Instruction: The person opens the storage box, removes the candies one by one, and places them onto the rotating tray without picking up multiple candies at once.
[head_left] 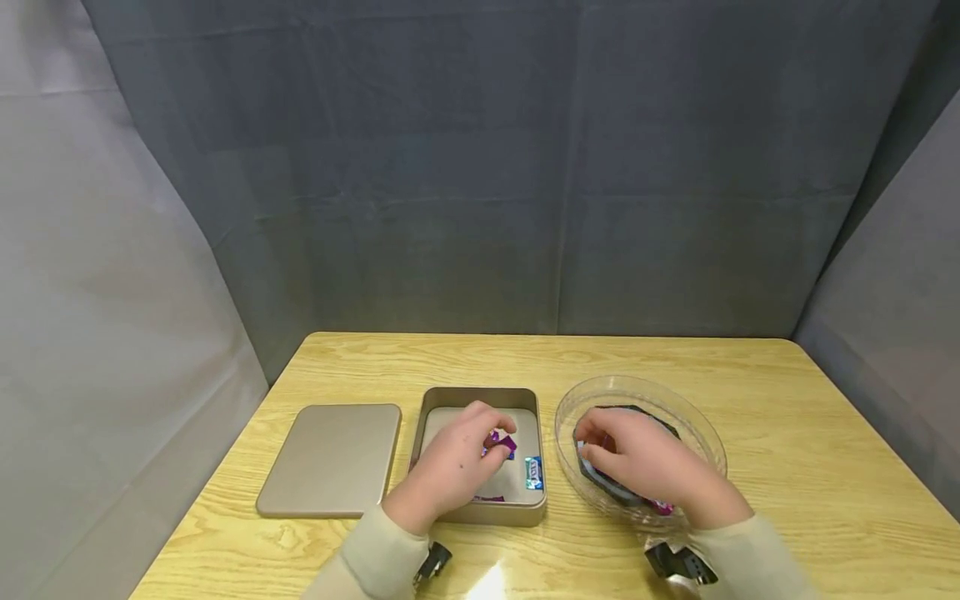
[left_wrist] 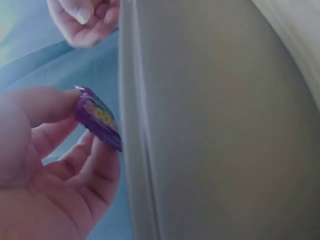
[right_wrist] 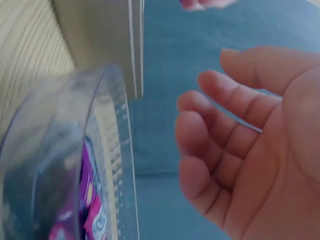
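My left hand (head_left: 459, 460) is over the metal tin (head_left: 491, 514). In the left wrist view its thumb and fingers pinch a small purple-wrapped candy (left_wrist: 97, 117) beside the tin's rim. Lying in the tin are a blue-and-white wrapped candy (head_left: 533, 472) at the right side and a purple wrapper edge (head_left: 489, 499) near the front wall. Above a clear round dish (head_left: 708, 433), my right hand (head_left: 637, 454) hovers with loosely bent fingers and nothing between them. Purple and pink wrapped candies (right_wrist: 92, 200) show inside the dish through its wall; my right hand hides part of its contents in the head view.
A flat metal lid (head_left: 330, 462) lies left of the tin on the wooden table (head_left: 480, 358). Behind the table hangs a dark grey cloth (head_left: 450, 167), with pale cloth (head_left: 112, 292) at the left side.
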